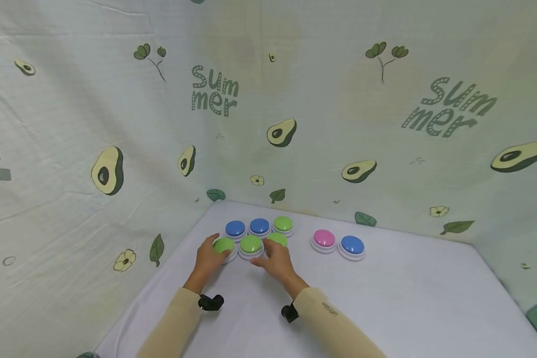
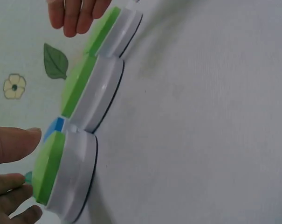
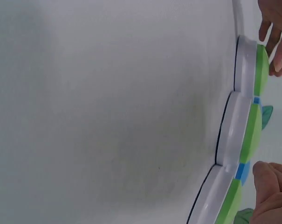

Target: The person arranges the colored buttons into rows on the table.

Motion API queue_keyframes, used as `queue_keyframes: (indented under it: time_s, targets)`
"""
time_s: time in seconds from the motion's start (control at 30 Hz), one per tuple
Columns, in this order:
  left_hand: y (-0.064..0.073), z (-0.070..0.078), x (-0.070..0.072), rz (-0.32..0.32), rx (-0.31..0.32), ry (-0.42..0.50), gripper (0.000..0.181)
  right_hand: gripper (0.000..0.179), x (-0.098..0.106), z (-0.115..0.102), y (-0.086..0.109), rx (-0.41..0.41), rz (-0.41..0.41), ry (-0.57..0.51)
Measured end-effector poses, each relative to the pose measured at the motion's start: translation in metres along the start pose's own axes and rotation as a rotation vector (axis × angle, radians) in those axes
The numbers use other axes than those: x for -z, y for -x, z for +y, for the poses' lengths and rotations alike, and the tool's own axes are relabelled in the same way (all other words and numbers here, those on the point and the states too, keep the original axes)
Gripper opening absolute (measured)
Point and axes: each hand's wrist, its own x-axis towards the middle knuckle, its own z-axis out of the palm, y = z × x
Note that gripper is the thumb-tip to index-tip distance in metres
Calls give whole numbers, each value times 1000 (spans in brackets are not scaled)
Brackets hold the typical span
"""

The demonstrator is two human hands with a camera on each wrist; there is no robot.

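My left hand point(image 1: 209, 257) spreads loosely round the left green button point(image 1: 224, 244). The middle green button point(image 1: 250, 244) lies rightward, nearer my right hand point(image 1: 277, 261), fingers relaxed.

A beige left sleeve point(image 1: 172, 325) and a beige right sleeve point(image 1: 340, 328) are worn, the latter marked with dark lettering point(image 1: 329, 309). Small black cameras point(image 1: 212, 302) are worn at the wrists point(image 1: 194, 283); the left hand point(image 1: 207, 258) and right hand point(image 1: 278, 261) are left bare.

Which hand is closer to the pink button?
Right. The right hand is left of the pink button, apart from it; the left hand is farther left, by the leftmost green button.
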Motion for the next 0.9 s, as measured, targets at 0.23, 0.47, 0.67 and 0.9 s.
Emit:
queue_keyframes:
  time_s: [0.23,0.47,0.67,0.9]
  targets:
    - [3,-22,11,-88,41,31,77,75,-10,-1,4,13,-104,-104]
    - [5,-24,21,-136,30,22,79,73,-6,2,6,-8,-116,-105]
    - [12,-28,27,-174,38,60,78,72,-9,7,5,-8,-129,-93]
    - [17,-27,32,-224,51,72,65,73,-12,13,5,-22,-123,-73]
